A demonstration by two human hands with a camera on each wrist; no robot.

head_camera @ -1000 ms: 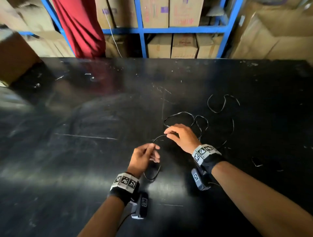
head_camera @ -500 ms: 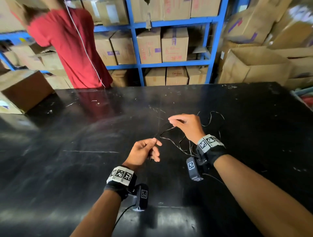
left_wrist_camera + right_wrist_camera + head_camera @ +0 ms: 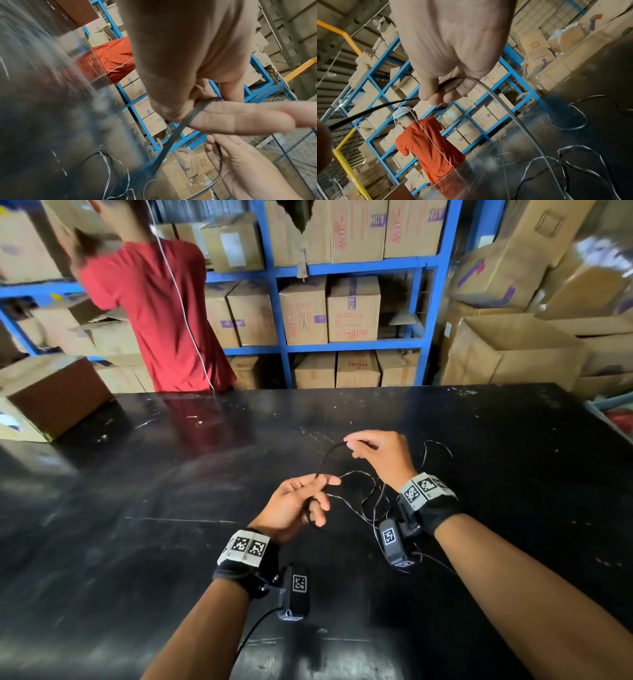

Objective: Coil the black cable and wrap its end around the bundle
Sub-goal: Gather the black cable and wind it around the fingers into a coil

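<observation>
Centre frame, above black table (image 3: 171,525) | left hand (image 3: 294,506) pinches black cable (image 3: 325,457) loops | right hand (image 3: 380,453) pinches next span, slack trailing lower right | cable looks thin, light, springy; likely best gripped near the gathered loops

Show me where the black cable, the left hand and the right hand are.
black cable (image 3: 325,455), head view, arc between the hands.
left hand (image 3: 291,508), head view, palm.
right hand (image 3: 383,453), head view, back of hand.
</observation>
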